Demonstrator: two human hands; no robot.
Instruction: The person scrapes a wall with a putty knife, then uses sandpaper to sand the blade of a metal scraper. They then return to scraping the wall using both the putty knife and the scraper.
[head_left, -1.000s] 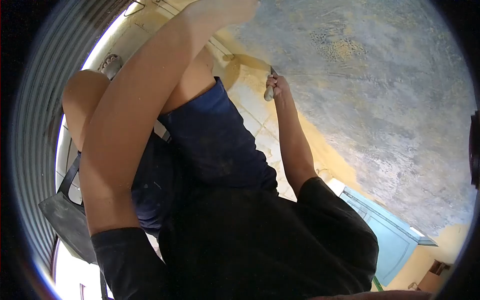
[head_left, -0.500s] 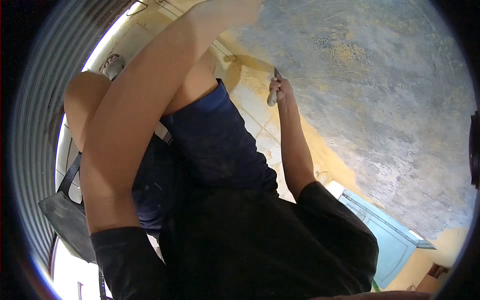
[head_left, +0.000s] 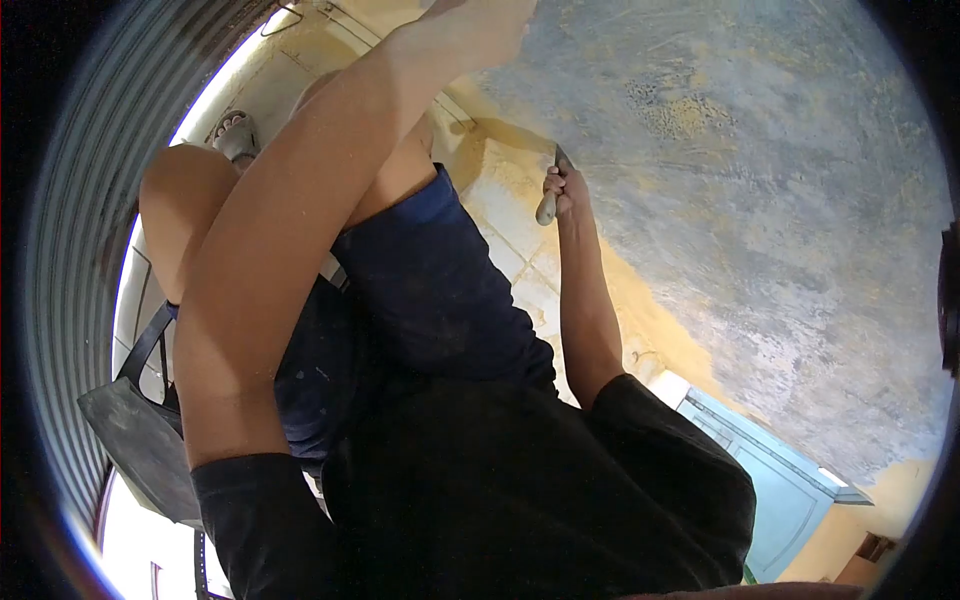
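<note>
My right hand (head_left: 570,190) is closed around the pale handle of a scraper (head_left: 546,208), its dark blade pointing up against the wall. That wall (head_left: 760,230) is patchy grey and yellow, with a bare yellow strip along its lower edge. My left arm (head_left: 270,240) stretches up across the view. At its end, my left hand (head_left: 512,35) is at the top edge, overlapping the wall; its fingers are hidden.
Pale floor tiles (head_left: 500,210) lie below the wall, with yellowish dust near its base. A light blue door (head_left: 770,480) stands at lower right. Corrugated metal (head_left: 75,250) curves along the left side. A dark grey bag-like thing (head_left: 135,440) hangs beside my left arm. A sandalled foot (head_left: 235,135) shows at upper left.
My right hand and the scraper have moved slightly down in the view. My left arm has shifted a little to the right. The scraper stays in my grip.
</note>
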